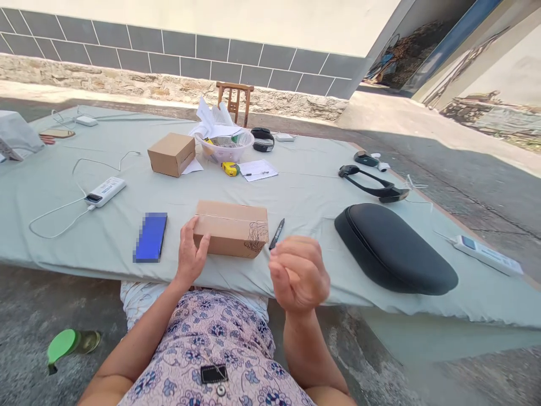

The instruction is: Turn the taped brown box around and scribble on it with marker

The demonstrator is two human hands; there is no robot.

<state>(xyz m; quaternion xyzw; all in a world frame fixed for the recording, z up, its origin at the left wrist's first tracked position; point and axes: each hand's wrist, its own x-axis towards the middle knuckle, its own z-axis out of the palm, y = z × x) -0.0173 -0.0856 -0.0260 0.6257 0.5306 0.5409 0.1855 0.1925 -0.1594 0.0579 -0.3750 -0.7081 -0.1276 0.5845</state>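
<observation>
A brown cardboard box [232, 221] lies near the front edge of the table, with black scribbled lines on its right end. My left hand [192, 254] grips its left end, fingers on the top and thumb on the front side. Raised to the right of the box is my right hand [299, 273], its fingers curled in towards the thumb. Whether anything tiny is pinched there is hidden. Just beyond this hand, a black marker pen [277, 234] lies on the cloth. A phone with a blue screen [151, 238] is left of my left hand.
A black hard case [395, 248] and a black headset [374, 183] lie on the right. Farther back are a second cardboard box [171, 154], a plastic basket [226, 151], a yellow tape measure [230, 168] and paper [257, 169]. A cabled power bank [105, 192] sits left.
</observation>
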